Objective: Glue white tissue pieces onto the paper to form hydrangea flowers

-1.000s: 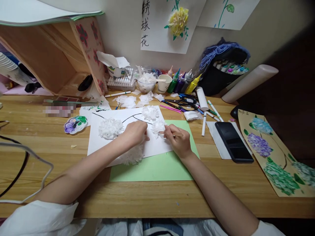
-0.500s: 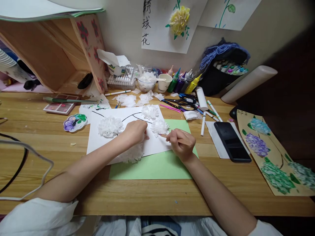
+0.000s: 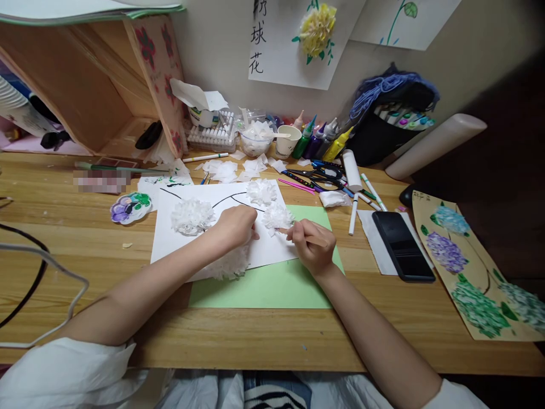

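My left hand [image 3: 238, 224] is closed over the middle of a white sheet [image 3: 268, 250]; whatever its fingers pinch is hidden. In my right hand [image 3: 313, 247] is a slim brown stick [image 3: 317, 240], perhaps a brush handle, its tip at the lower edge of a white tissue-paper flower [image 3: 277, 216]. Above that sits another tissue flower [image 3: 261, 192], and a larger paper flower [image 3: 192, 216] is on the sheet's left. A fourth white flower [image 3: 230, 264] shows partly under my left forearm. Black curved lines run between the flowers. Green paper [image 3: 264, 289] lies beneath the sheet.
Tissue scraps [image 3: 219, 170], a bowl of tissue pieces [image 3: 254, 142], a paper cup [image 3: 288, 142] and paint bottles [image 3: 317, 142] line the back. Black scissors [image 3: 317, 179], a phone [image 3: 402, 247] and a finished flower picture [image 3: 472, 267] lie to the right. A painted palette [image 3: 130, 208] is left.
The camera view has shifted slightly. Both hands stay almost in place, with the stick's tip still at the lower right flower.
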A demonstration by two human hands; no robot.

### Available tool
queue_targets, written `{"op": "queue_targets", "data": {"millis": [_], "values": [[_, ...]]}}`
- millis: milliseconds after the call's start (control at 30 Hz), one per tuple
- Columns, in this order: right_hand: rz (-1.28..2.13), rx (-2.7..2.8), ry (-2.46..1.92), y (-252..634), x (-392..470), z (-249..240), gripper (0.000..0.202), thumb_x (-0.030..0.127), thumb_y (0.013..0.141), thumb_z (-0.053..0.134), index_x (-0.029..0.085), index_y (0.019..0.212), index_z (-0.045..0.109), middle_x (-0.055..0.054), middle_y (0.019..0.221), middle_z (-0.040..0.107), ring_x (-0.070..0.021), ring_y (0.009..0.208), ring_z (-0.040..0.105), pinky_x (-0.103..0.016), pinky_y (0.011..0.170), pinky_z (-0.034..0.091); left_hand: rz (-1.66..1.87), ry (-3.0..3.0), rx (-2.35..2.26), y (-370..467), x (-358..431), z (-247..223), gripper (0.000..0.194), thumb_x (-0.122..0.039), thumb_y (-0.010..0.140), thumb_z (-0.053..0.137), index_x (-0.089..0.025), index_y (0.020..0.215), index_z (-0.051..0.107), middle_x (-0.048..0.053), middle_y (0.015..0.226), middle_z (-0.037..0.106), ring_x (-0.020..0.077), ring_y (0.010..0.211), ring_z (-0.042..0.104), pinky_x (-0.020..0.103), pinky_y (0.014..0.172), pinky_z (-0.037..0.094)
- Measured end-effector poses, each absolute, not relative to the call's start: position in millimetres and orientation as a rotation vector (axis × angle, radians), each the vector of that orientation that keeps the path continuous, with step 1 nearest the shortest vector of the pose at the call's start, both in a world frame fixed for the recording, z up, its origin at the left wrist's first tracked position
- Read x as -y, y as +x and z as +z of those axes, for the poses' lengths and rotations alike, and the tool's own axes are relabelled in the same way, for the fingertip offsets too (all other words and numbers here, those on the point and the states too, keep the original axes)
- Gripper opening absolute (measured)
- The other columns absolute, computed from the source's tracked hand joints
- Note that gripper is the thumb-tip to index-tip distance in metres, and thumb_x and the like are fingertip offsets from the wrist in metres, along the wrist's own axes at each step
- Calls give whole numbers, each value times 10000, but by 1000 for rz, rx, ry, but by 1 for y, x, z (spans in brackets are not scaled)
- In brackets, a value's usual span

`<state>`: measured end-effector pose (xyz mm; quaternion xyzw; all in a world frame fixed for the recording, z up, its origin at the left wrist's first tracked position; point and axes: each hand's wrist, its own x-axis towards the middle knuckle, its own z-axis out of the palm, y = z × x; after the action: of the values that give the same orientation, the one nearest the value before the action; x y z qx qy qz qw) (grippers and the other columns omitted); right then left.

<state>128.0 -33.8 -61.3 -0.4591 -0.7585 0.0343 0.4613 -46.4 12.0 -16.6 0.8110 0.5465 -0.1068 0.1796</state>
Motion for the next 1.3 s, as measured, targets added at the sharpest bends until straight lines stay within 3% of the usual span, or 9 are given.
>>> {"op": "queue_targets", "data": {"millis": [700, 1067, 1300], "values": [[128, 1904, -1190, 125, 29, -64, 364, 224, 895, 431, 202, 533, 459, 1, 509, 577, -110, 484, 550, -239, 505, 378, -296, 2291, -1547, -46, -11, -17, 128, -282, 714, 624, -167, 754, 665, 75, 823, 682, 220, 853, 621, 264, 711, 448], [132, 1885, -1229, 122, 26, -62, 330, 252, 908, 431, 198, 592, 510, 8, 503, 605, -102, 462, 546, -227, 481, 365, -276, 2306, -1516, -47, -11, -17, 132, -274, 712, 614, -171, 752, 685, 73, 809, 694, 219, 811, 624, 259, 644, 434], [-68, 1913, -1310, 108, 25, -64, 332, 259, 911, 435, 204, 584, 455, 6, 486, 579, -103, 436, 507, -243, 458, 305, -289, 2287, -1531, -46, -11, -17, 120, -267, 720, 611, -174, 748, 680, 70, 835, 694, 216, 852, 624, 254, 684, 443]]}}
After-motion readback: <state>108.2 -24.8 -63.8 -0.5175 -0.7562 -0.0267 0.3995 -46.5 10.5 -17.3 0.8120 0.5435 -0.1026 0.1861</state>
